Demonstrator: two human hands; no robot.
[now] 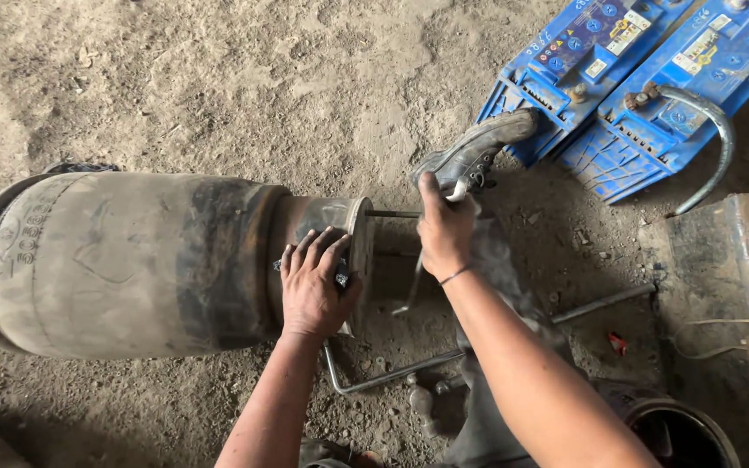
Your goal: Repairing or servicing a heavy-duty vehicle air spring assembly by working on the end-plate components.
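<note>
Air-spring bellows [123, 264], bulky, rubbery and likely heavy, lies on the dirt floor [244, 87]. Left hand [314, 286] presses spread on its metal end plate [359, 251]; right hand [446, 230] pinches a thin rod [392, 213].

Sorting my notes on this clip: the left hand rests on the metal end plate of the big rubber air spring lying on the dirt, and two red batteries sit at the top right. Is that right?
Nearly: the batteries are blue, not red, as the head view shows. The rest holds: the left hand rests on the metal end plate of the rubber air spring lying on the dirt, with both batteries at the top right.
</note>
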